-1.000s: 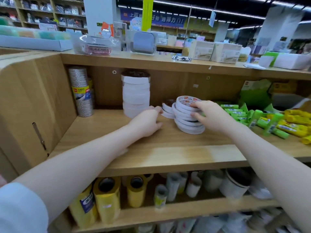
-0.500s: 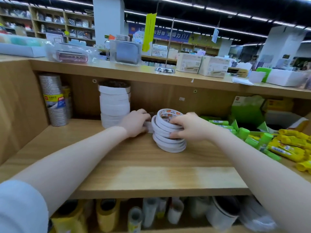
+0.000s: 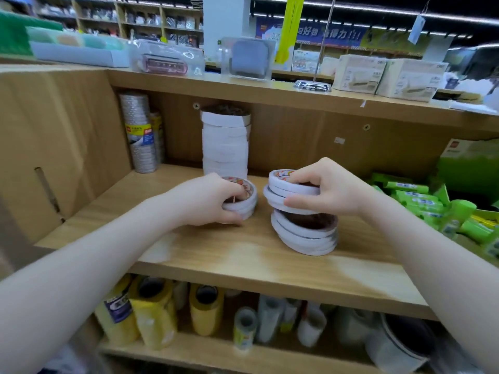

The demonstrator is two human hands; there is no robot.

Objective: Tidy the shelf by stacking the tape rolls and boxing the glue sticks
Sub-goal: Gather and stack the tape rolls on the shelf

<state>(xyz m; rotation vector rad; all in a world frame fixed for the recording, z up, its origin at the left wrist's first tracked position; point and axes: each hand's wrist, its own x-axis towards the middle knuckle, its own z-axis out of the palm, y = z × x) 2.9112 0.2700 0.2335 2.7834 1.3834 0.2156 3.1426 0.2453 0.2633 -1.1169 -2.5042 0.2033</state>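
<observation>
Since half a second ago the right hand (image 3: 328,188) has lifted about three white tape rolls (image 3: 290,194) off the leaning stack it was steadying, fingers curled over their top and thumb against their side, leaving roughly four rolls (image 3: 305,237) lying slanted on the wooden shelf (image 3: 243,255) just below it. Beside it, the left hand (image 3: 205,202) grips a short pile of two or three rolls (image 3: 243,199), fingers hooked into the core. Behind the left hand stands one tall white stack (image 3: 225,143); right of the right hand lie many green glue sticks (image 3: 415,194), too jumbled to count.
</observation>
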